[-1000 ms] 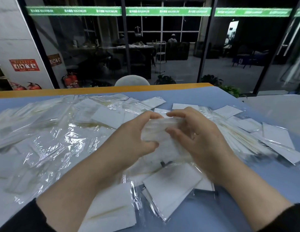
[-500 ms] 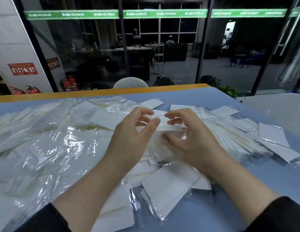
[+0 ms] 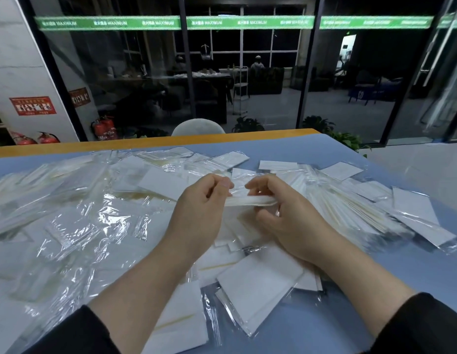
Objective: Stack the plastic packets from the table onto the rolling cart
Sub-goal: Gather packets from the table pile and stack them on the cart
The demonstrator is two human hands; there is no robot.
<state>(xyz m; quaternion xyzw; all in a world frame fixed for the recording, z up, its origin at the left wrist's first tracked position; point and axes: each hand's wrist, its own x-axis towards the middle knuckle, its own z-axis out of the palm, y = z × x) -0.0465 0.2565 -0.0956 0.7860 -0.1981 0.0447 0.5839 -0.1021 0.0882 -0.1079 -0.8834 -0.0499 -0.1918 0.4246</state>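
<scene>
Now a packet (image 3: 250, 200) — pinched between left hand (image 3: 199, 213) and right hand (image 3: 291, 221).

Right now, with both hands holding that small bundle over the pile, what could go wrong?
The left hand and right hand pinch the thin bundle of packets only at its ends, so slick sleeves may slide out. Loose packets lie near the table's front edge and could get swept off. No cart is in view.

Office: glass partition (image 3: 248, 72), fire extinguishers (image 3: 105, 129), desks beyond
</scene>
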